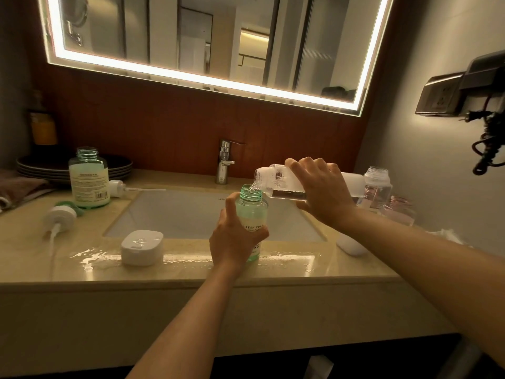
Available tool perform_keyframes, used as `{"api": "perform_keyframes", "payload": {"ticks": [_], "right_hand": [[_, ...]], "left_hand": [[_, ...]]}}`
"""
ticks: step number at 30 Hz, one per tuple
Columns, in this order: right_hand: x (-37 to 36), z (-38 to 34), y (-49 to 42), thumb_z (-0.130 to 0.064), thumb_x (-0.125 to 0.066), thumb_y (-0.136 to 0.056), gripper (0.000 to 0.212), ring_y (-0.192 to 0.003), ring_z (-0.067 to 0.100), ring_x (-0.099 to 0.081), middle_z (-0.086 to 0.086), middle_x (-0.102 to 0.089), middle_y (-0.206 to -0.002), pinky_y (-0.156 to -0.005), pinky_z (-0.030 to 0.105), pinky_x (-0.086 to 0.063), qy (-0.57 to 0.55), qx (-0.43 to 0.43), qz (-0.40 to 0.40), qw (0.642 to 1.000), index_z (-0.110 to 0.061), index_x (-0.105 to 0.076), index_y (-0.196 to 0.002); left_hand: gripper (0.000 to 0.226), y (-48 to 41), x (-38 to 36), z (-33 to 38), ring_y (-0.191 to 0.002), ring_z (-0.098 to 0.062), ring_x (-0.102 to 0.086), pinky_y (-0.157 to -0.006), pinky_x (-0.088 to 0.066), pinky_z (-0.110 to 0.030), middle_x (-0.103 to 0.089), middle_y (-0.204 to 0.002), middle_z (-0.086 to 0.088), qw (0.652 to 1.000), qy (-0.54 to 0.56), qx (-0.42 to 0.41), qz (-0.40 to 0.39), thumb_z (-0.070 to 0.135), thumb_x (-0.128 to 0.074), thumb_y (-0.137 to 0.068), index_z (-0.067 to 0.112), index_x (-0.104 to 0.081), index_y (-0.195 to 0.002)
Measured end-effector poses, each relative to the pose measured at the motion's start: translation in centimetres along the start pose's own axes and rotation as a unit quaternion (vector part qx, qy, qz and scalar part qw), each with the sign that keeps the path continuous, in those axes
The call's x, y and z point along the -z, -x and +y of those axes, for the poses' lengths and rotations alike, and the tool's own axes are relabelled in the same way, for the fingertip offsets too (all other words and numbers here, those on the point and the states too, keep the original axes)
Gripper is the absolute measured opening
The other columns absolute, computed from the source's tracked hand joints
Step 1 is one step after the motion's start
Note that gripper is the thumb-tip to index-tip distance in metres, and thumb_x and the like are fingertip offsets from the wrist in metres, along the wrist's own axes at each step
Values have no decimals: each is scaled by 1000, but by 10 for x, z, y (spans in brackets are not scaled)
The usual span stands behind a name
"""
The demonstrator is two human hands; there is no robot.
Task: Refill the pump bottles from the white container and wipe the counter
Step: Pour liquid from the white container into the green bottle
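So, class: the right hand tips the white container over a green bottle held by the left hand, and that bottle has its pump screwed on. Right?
No: the head view shows the green bottle with its neck open, pump off. The right hand tips the white container over it while the left hand holds it.

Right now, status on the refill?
Left hand grips green bottle, upright. Right hand tips white container, pouring into it. Nothing in the way; counter wet.
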State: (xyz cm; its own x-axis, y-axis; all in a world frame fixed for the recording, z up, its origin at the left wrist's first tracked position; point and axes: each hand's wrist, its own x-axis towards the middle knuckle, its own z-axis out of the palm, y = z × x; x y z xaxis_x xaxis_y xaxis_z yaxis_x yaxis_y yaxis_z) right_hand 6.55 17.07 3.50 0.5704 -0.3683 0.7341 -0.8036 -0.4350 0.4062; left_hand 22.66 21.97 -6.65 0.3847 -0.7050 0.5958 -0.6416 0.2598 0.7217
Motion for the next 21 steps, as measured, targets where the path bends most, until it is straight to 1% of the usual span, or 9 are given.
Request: {"api": "perform_keyframes", "payload": {"ticks": [3,5,7,8,11,14,18,21], "right_hand": [[0,1,0,-26,-89,-50,87,-86,33,-59,14,-61,-101,-74,46,-50,4,1,5,1000,-18,-37,-119],[0,1,0,-26,-89,-49,87,-84,33,-59,14,-61,-101,-72,46,-51,7,3,5,1000,-17,-38,-119],[0,1,0,-26,-90,-49,86,-84,33,-59,15,-61,-100,-71,46,-51,7,5,7,1000,-16,-40,-119],[1,1,-1,-25,-90,-48,86,-83,33,-59,15,-61,-100,-71,46,-51,6,5,7,1000,-16,-41,-119],[1,1,-1,-25,-90,-47,86,-82,33,-60,15,-62,-100,-71,46,-51,7,7,10,1000,-14,-43,-118],[1,1,-1,-25,-91,-46,87,-82,33,-60,16,-62,-99,-70,45,-51,7,7,11,1000,-14,-44,-118],[1,1,0,-25,-91,-46,85,-82,34,-60,16,-62,-99,-70,46,-51,5,2,13,1000,-13,-48,-118],[2,1,0,-24,-91,-47,83,-83,34,-60,16,-62,-100,-71,46,-51,5,3,10,1000,-11,-50,-118]], "left_hand": [[84,0,0,0,-86,-16,-48,-67,-42,-28,-55,-116,-8,1000,-3,1,-3,37,-78,-65,36,-12,-117],[85,0,0,0,-88,-19,-51,-67,-42,-28,-55,-117,-8,1000,-2,3,-5,37,-78,-65,35,-13,-120],[86,0,0,0,-88,-17,-50,-67,-41,-27,-54,-117,-8,1000,-7,0,-7,37,-77,-66,31,-16,-126],[86,0,0,0,-88,-16,-48,-67,-41,-26,-54,-118,-8,1000,-8,-1,-7,37,-77,-66,31,-16,-126],[84,-1,0,0,-88,-17,-49,-67,-41,-26,-54,-118,-8,1000,-5,-2,-5,37,-78,-65,36,-11,-117],[84,-1,0,0,-86,-14,-47,-67,-42,-26,-54,-118,-8,1000,-5,-2,-4,37,-78,-65,36,-11,-117],[86,0,0,-1,-93,-20,-54,-67,-42,-25,-53,-120,-8,1000,-10,-3,-5,38,-78,-66,33,-13,-123],[86,-1,-1,-1,-95,-23,-56,-67,-42,-25,-54,-120,-8,1000,-6,-4,2,38,-78,-65,36,-11,-118]]}}
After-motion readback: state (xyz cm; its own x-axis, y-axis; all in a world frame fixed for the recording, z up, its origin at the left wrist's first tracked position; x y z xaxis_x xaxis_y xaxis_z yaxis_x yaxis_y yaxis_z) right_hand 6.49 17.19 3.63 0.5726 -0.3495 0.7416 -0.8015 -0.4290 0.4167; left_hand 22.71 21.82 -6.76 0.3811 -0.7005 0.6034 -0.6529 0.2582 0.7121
